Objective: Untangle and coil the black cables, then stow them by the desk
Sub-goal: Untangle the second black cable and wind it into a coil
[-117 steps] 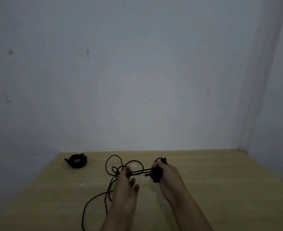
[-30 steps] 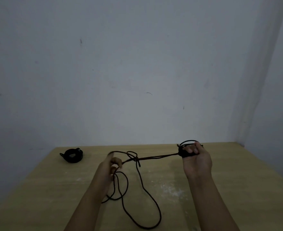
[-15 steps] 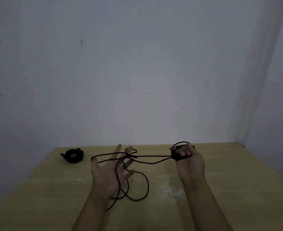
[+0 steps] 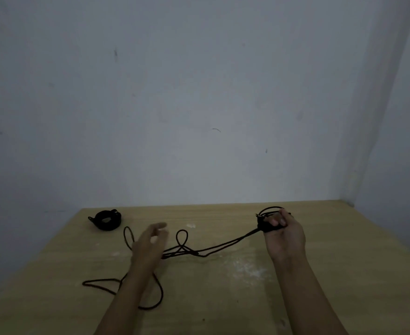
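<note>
The right hand (image 4: 283, 234) is gripping a small wound bundle of the black cable (image 4: 223, 249), its fingers curled round the turns, with a few loops arching above the knuckles. It is hovering above the far right part of the wooden bench (image 4: 344, 262). From that bundle two strands are running down and leftward, sagging toward the bench top, to a knot-like crossing near the middle, where one upright loop is standing just right of the left hand (image 4: 149, 247).

The left hand is blurred, fingers spread and fairly straight, holding nothing that can be made out; whether it is touching the strands beneath it cannot be told. Its forearm is lying across the slack part of the cable, hiding where the strands cross under it. That slack is trailing in a wide loop on the near left of the bench, and another narrow loop is rising just left of the hand.

A second, already coiled cable (image 4: 106, 220) is lying by itself at the far left corner of the bench, near the pale wall (image 4: 199, 93), well apart from both hands. Whitish scuff marks (image 4: 247, 272) are showing on the bench top between the forearms.
</note>
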